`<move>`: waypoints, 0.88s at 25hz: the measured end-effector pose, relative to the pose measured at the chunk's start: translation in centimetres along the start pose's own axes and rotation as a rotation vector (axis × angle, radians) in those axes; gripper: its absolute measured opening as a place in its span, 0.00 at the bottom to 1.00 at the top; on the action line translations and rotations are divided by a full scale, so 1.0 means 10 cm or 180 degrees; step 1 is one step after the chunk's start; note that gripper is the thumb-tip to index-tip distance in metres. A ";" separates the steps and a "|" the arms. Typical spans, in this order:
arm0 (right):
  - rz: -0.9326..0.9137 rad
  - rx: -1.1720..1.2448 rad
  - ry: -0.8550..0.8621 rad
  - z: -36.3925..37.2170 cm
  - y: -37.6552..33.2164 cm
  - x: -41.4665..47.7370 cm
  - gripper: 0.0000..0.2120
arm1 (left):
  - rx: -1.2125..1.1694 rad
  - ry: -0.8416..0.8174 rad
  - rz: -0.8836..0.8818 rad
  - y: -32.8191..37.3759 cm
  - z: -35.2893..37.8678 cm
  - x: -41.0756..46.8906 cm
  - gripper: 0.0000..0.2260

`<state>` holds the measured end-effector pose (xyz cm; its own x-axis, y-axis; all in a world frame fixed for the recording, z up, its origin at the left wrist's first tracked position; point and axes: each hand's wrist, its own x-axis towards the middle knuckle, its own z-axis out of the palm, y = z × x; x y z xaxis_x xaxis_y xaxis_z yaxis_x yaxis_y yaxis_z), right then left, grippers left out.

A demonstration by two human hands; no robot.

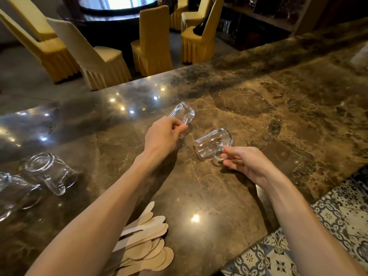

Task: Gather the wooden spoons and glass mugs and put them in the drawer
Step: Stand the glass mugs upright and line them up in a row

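My left hand point(162, 134) grips the handle of a clear glass mug point(182, 112), tilted and lifted off the brown marble counter point(278, 116). My right hand point(245, 161) pinches the handle of a second glass mug point(212, 143), which lies on its side with its rim near the counter. Two more glass mugs rest at the left: one upside down point(47, 170), one partly cut off by the frame edge point(14, 194). A pile of several flat wooden spoons point(147, 244) lies near the front edge under my left forearm. No drawer is in view.
Beyond the counter's far edge stand yellow-covered chairs point(151, 42) around a dark round table point(119, 10). Wooden shelving point(258, 18) is at the back right. Patterned floor tiles point(328, 226) show past the counter's right front edge.
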<state>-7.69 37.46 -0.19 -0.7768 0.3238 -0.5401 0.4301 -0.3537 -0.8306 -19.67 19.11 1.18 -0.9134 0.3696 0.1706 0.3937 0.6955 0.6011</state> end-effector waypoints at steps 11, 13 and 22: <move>-0.0546 -0.0173 -0.0044 0.36 -0.05 -0.07 0.04 | -0.1368 0.0281 -0.0544 -0.29 -0.12 -0.23 0.04; -0.0756 -0.0120 -0.0032 0.47 -0.07 -0.09 0.04 | -0.1551 0.0428 -0.0622 -0.34 -0.14 -0.30 0.04; -0.1698 -0.1101 -0.0291 1.30 0.06 -0.29 0.09 | -0.1667 0.1020 -0.0538 -0.69 -0.73 -0.84 0.05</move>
<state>-11.14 24.88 2.64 -0.9545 0.2956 -0.0395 0.0853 0.1438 -0.9859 -15.50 6.74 1.36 -0.9760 0.0220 0.2165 0.2128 0.3046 0.9284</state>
